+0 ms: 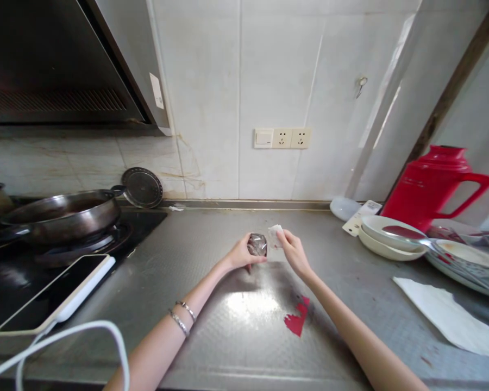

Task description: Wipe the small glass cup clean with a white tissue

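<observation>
My left hand (240, 254) is closed around a small dark, rounded object with a shiny surface (257, 245); its exact kind is too small to tell. Just to the right, my right hand (295, 252) pinches a small crumpled piece of white tissue (274, 237) with faint reddish marks. A narrow gap separates the tissue from the dark object. Both hands are above the metal counter (215, 336). Nearer to me, below the right hand, lies a torn scrap of red paper (297, 317).
On the left, a pan (65, 217) stands on the black stove (146, 222), with a phone (57, 293) and white cable (93, 326) in front. At right are a red thermos (427, 187), stacked bowls (387, 244), a plate (464, 252) and a white napkin (448, 315).
</observation>
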`<move>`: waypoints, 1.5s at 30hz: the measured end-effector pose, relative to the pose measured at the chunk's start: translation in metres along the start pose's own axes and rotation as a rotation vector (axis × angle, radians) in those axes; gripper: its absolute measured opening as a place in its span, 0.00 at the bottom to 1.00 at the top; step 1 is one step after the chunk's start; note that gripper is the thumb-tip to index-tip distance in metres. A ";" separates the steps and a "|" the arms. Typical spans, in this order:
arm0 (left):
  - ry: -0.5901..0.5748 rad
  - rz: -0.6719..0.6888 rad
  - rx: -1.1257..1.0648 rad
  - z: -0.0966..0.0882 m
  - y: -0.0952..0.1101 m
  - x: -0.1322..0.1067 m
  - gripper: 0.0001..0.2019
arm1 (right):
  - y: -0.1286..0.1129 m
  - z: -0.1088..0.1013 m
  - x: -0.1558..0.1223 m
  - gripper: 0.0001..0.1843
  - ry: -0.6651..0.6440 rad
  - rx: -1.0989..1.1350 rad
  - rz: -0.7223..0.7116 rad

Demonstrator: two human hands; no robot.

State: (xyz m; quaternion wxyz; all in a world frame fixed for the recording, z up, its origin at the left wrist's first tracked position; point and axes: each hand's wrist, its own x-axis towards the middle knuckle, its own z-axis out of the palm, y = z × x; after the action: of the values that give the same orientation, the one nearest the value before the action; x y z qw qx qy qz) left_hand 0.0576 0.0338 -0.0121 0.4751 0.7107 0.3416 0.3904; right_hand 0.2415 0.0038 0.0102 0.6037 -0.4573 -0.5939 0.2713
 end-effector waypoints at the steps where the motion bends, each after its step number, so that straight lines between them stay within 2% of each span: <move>1: -0.016 -0.017 -0.009 0.001 0.001 -0.003 0.35 | -0.001 -0.002 0.001 0.24 0.030 -0.034 -0.028; 6: 0.001 -0.049 -0.072 0.005 0.004 -0.011 0.35 | 0.001 -0.004 0.004 0.21 0.055 -0.040 -0.070; 11: 0.097 0.091 0.025 0.007 0.005 -0.013 0.36 | 0.007 0.003 0.000 0.18 0.059 -0.028 -0.069; 15: 0.096 0.124 0.065 0.008 0.006 -0.013 0.38 | 0.000 0.009 -0.009 0.12 0.021 -0.084 -0.115; 17: 0.097 0.132 0.073 0.008 0.005 -0.013 0.37 | -0.004 0.011 -0.014 0.11 -0.064 -0.119 -0.193; 20: 0.127 0.163 0.074 0.008 0.005 -0.012 0.36 | -0.008 0.013 -0.019 0.15 -0.197 -0.183 -0.335; 26: 0.175 0.202 0.043 0.006 0.009 -0.011 0.31 | -0.013 0.010 -0.023 0.22 -0.370 -0.335 -0.645; 29: 0.214 0.192 0.081 0.005 0.009 -0.010 0.29 | -0.016 0.012 -0.023 0.22 -0.412 -0.395 -0.737; 36: 0.124 0.119 -0.054 0.005 0.009 -0.010 0.30 | -0.016 0.010 -0.019 0.21 -0.297 -0.301 -0.593; 39: 0.137 0.111 -0.058 0.005 0.012 -0.010 0.29 | -0.018 0.006 -0.020 0.22 -0.318 -0.319 -0.644; 42: 0.172 0.136 0.040 0.006 0.014 -0.011 0.23 | -0.021 0.007 -0.023 0.23 -0.396 -0.348 -0.719; 45: 0.170 0.149 0.092 0.008 0.015 -0.011 0.22 | -0.021 0.011 -0.024 0.22 -0.400 -0.319 -0.704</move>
State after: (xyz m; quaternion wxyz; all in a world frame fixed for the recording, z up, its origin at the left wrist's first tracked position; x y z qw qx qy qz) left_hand 0.0611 0.0167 -0.0023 0.3811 0.7195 0.3446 0.4672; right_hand 0.2231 -0.0240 0.0163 0.4542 -0.2526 -0.8535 0.0369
